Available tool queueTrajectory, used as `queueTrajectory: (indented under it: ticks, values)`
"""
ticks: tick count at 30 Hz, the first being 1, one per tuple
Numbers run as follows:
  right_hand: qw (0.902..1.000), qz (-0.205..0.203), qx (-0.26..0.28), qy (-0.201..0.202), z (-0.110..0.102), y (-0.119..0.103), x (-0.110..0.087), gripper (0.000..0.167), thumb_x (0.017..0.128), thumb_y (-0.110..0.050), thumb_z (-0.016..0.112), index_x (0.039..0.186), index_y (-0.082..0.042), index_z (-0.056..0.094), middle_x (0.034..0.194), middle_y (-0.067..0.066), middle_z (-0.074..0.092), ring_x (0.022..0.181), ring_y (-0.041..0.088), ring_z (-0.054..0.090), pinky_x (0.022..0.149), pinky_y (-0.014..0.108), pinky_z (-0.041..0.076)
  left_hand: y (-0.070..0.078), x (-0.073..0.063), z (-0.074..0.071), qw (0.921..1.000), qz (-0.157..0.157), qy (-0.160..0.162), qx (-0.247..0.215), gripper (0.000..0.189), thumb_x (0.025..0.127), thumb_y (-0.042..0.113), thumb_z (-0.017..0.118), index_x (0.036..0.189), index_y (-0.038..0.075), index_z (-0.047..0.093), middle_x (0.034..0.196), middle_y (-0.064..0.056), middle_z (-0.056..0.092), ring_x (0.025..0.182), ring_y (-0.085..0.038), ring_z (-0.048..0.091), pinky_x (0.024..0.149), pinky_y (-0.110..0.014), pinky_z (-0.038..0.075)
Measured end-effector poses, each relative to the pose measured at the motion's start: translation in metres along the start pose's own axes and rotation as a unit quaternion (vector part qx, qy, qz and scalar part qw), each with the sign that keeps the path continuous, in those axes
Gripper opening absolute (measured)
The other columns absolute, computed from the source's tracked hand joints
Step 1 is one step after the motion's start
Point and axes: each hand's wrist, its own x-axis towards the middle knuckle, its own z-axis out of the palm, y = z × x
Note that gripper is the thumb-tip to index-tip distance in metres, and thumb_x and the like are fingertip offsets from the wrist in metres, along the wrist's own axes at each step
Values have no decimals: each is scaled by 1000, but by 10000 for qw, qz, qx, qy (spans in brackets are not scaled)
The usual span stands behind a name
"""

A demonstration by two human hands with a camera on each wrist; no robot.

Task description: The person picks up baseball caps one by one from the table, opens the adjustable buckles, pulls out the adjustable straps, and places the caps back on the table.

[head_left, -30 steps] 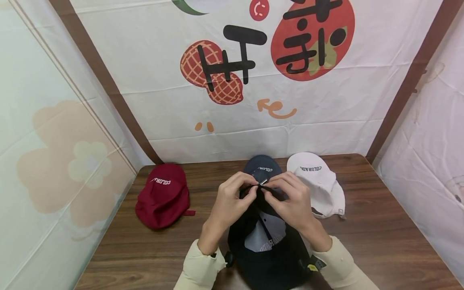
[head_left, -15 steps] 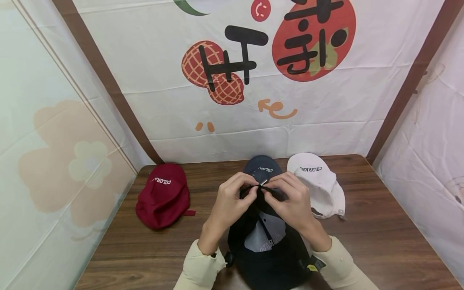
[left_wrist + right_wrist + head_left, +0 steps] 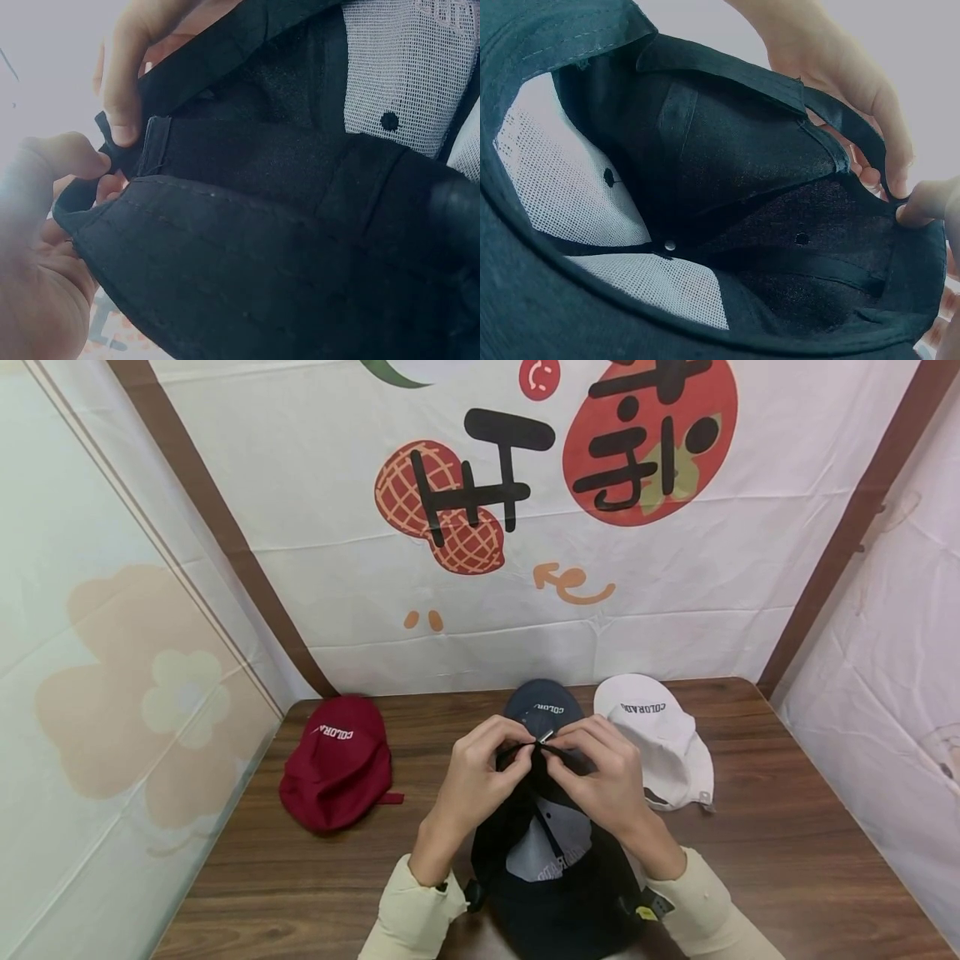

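Inside up, a black baseball cap (image 3: 562, 914) lies between my forearms with its brim toward me. In its crown show grey-white mesh panels (image 3: 570, 165) and black lining. My left hand (image 3: 476, 777) pinches the cap's back strap (image 3: 847, 124) between thumb and fingers. Close against it, my right hand (image 3: 603, 772) pinches the strap at the same spot. A small metal buckle (image 3: 546, 737) shows at the fingertips in the head view. The strap's loop stands away from the cap's edge in both wrist views. Fingers hide how the strap runs at the buckle.
A dark red cap (image 3: 335, 764) lies at the left of the wooden table (image 3: 787, 835). Just beyond my hands is a navy cap (image 3: 543, 702), partly hidden. A white cap (image 3: 656, 739) rests to its right. A printed cloth wall (image 3: 450, 652) stands behind the table.
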Motion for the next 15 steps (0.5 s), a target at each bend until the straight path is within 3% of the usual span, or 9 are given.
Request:
queueTrajectory:
  ticks: [15]
  values:
    - [9999, -101, -46, 119, 0, -1, 2, 7, 83, -3, 80, 86, -9, 78, 89, 4, 76, 80, 22, 69, 71, 31, 52, -2, -1, 0, 9999, 0, 40, -140, 12, 95, -6, 70, 102, 5, 71, 99, -10, 70, 78, -13, 62, 66, -23, 55]
